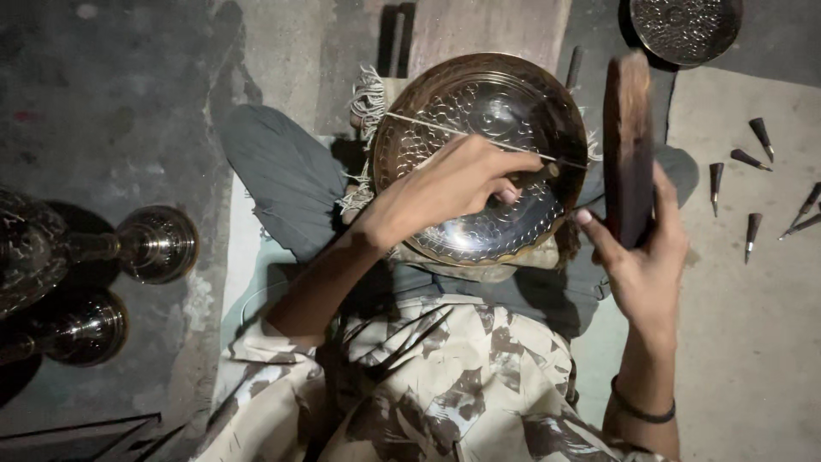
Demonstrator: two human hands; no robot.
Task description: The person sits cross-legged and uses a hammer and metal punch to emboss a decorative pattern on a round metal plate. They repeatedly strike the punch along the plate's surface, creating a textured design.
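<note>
embossed brass bowl point(479, 154), nothing inside

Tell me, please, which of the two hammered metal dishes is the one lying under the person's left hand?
It is the large brass dish on the lap, under the left hand. The other dish lies apart at the top edge, beyond the right hand.

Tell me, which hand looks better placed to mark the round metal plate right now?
The left hand: it rests on the metal plate and pinches a thin tool against its face. The right hand is off to the side, gripping a wooden mallet upright.
</note>
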